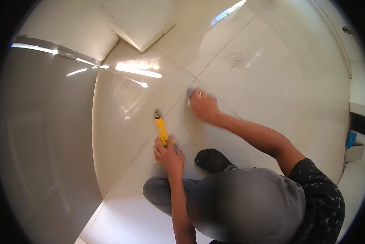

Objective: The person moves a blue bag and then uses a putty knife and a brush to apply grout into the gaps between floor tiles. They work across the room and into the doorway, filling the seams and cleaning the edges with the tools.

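My left hand (169, 156) is closed around the lower end of a yellow tool (161, 127) with a dark, metallic-looking tip that points away from me. Its exact kind does not show, and my fingers cover part of the lower end. My right hand (205, 106), blurred, is down at the tiled floor (268, 93), near the crossing of the tile joints. A small greyish thing (190, 94) sticks out at its fingers, too blurred to name. My foot in a dark sock (215, 160) rests on the tiles between both arms.
A large grey panel (52, 142) stands along the left side. A white corner (137, 36) juts out at the upper left. On the right are a wall edge (345, 61), a small box (354, 152) and a blue item (351, 139). Dark smudges mark the floor farther off.
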`<state>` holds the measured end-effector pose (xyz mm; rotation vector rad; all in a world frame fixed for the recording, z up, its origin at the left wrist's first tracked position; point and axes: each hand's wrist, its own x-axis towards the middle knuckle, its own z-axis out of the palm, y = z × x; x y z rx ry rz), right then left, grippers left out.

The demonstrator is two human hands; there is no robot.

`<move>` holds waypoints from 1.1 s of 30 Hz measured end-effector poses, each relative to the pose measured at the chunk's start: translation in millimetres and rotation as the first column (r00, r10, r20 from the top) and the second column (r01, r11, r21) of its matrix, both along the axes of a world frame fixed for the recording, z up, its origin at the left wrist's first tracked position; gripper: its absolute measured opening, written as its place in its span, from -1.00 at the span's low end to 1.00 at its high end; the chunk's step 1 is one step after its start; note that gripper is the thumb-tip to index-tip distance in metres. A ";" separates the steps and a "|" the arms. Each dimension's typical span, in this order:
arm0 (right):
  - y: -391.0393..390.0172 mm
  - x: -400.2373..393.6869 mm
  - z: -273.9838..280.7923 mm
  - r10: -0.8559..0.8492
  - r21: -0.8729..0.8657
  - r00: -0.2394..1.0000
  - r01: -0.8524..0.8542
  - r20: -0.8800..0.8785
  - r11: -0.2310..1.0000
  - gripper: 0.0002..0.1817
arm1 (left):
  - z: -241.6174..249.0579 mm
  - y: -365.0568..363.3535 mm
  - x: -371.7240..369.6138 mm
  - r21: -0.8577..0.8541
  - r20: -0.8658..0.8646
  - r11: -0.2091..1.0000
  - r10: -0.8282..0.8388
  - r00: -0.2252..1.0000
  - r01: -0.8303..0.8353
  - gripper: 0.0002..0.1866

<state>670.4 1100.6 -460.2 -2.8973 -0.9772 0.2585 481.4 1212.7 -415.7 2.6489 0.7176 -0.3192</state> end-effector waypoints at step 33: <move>-136.2 -99.3 20.0 0.066 -0.051 0.998 -0.067 -0.007 0.996 -0.84 | 55.2 32.7 -120.2 0.015 0.158 0.872 0.481 0.862 -0.489 -0.60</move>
